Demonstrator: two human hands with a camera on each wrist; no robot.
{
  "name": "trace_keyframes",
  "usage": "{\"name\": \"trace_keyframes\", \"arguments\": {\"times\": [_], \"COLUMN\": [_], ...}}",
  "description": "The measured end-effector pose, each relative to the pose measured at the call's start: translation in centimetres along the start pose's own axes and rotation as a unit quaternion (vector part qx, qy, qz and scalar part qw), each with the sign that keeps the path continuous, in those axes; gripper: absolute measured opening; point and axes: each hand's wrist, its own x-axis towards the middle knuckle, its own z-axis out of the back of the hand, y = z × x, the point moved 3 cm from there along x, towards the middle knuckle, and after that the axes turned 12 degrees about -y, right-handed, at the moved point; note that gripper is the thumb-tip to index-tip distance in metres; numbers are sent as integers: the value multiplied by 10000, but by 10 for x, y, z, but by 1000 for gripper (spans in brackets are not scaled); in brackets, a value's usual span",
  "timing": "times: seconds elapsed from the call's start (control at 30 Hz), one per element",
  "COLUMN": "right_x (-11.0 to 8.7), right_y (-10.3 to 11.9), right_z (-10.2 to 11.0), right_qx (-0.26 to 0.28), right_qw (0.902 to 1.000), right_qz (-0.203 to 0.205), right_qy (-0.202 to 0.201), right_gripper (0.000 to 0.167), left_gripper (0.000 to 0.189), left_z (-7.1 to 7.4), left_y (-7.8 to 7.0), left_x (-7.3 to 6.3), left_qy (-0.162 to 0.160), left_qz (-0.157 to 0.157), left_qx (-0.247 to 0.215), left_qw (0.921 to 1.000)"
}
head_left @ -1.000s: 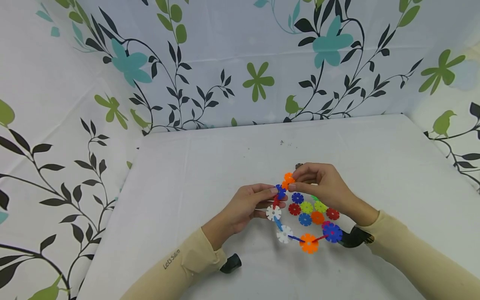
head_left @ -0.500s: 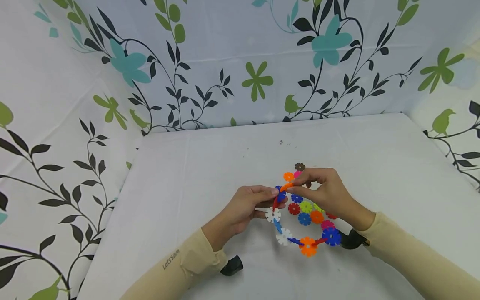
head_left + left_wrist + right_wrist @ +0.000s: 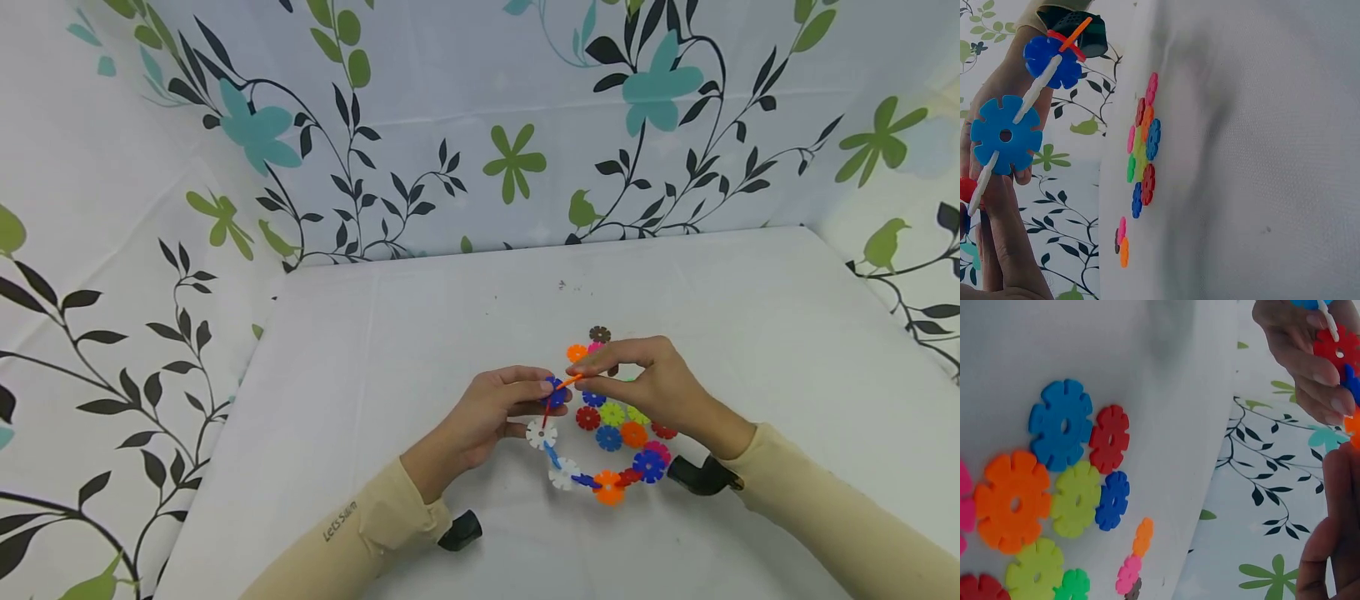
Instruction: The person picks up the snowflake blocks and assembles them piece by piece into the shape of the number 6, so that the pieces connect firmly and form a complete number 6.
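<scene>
A chain of notched plastic snowflake discs hangs from my left hand, which pinches the dark blue disc at its upper end. Between thumb and fingers my right hand pinches an orange disc, seen edge-on, its edge at the dark blue one. Down the chain come a red disc, a white disc, a light blue disc, another white one, then blue, a low orange disc, red and a dark blue disc at the far end. In the right wrist view, the chain's red disc is beside the left fingers.
Loose discs lie on the white cloth under the hands, among them a light blue disc, an orange disc and a yellow-green disc. Farther back lies a brown disc. Flowered cloth stands behind and beside the table.
The right hand has brought the orange disc left and turned it edge-on to the dark blue disc in the left hand. The chain's lower end has swung slightly left.
</scene>
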Motion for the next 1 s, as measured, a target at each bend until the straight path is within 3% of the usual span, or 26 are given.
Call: {"name": "trace_keyframes", "arguments": {"times": [0.23,0.67,1.0], "right_x": [-2,-10,-20], "right_y": [-7,-36,-61], "right_z": [7,32,46], "right_qx": [-368,-720,-941], "right_qw": [9981,9906,9853], "right_qz": [-414,-1071,-1316], "right_qy": [287,-449,-548], "right_gripper": [27,29,33], "left_gripper": [38,40,40], "left_z": [8,19,23], "left_y": [1,3,3], "left_x": [3,9,9], "left_qy": [-103,-275,-396], "left_qz": [47,-7,111], "left_qx": [16,-32,-303], "left_qw": [9999,9996,9987]}}
